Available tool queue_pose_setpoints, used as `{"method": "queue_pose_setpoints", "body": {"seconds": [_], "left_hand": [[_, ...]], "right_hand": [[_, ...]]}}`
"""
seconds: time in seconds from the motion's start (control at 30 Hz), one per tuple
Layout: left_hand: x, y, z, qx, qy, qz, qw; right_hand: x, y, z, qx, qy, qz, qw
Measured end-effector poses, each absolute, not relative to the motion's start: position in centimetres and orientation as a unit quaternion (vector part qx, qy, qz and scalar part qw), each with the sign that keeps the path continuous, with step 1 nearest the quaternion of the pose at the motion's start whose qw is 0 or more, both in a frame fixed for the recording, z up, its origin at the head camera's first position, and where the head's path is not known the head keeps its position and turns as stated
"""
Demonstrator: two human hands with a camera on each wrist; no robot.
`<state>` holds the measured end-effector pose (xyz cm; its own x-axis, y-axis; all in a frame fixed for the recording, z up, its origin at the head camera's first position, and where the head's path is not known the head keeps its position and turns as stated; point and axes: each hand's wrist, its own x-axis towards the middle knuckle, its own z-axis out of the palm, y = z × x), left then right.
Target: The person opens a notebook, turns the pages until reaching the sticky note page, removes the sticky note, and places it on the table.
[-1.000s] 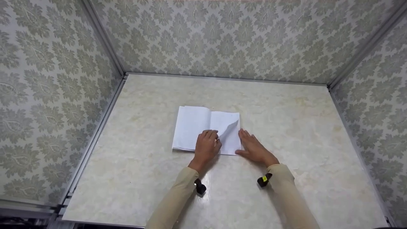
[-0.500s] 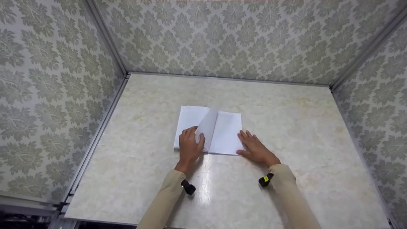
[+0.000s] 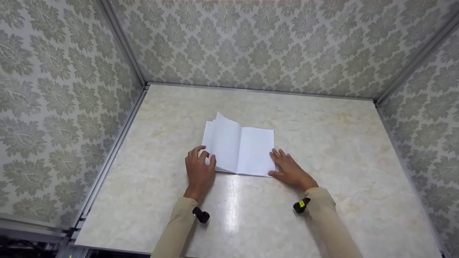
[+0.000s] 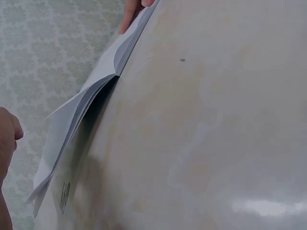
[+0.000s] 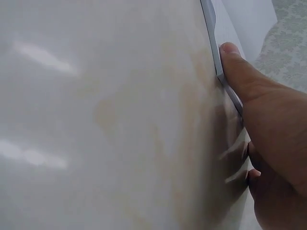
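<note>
In the head view, the smooth white paper notebook (image 3: 256, 152) lies open mid-frame on the glossy marbled table (image 3: 330, 143), spine running up-down, long axis left-right. Half a second ago its leaf (image 3: 226, 143) stood upright; now it curves leftward. The left hand (image 3: 199, 170), loosely curved, pinches nothing. Left wrist view: fanned pages (image 4: 57, 139), left; hand apart. Right wrist view: right hand (image 5: 278, 124), thumb spread, on the notebook's edge, upper right.
</note>
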<state>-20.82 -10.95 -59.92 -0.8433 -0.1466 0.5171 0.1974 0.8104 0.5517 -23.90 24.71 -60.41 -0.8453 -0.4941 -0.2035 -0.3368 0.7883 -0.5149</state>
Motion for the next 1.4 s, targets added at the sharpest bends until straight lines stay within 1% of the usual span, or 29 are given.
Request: {"method": "queue_pose_setpoints", "body": {"seconds": [0.23,0.43,0.57,0.67,0.77,0.9,1.1,1.23,1.4], "left_hand": [[-20.8,-11.6,-61.3,0.009,-0.938,-0.267,0.221],[-21.1,-12.2,-62.0,0.038,-0.954,-0.254,0.153],[-21.3,-12.2,-61.9,0.048,-0.951,-0.271,0.138],[-21.4,-12.3,-62.0,0.031,-0.948,-0.285,0.137],[-21.3,-12.4,-62.1,-0.015,-0.954,-0.269,0.129],[-21.1,-12.5,-62.3,-0.064,-0.965,-0.235,0.094],[-21.1,-12.9,-62.1,-0.062,-0.972,-0.226,0.023],[-21.2,-13.4,-62.0,-0.071,-0.97,-0.233,0.014],[-21.1,-13.9,-61.9,-0.071,-0.966,-0.248,-0.002]], "right_hand": [[-23.8,24.7,-60.4,-0.211,0.933,-0.236,0.172],[-24.1,24.2,-60.5,-0.216,0.933,-0.229,0.173],[-24.1,24.2,-60.5,-0.215,0.932,-0.234,0.174],[-24.0,24.3,-60.4,-0.214,0.932,-0.234,0.173],[-24.0,24.4,-60.5,-0.222,0.931,-0.238,0.166],[-23.9,24.5,-60.5,-0.226,0.929,-0.246,0.162],[-23.9,24.5,-60.6,-0.226,0.929,-0.245,0.16],[-23.9,24.7,-60.5,-0.23,0.932,-0.236,0.151],[-23.8,24.7,-60.4,-0.237,0.934,-0.222,0.152]]}}
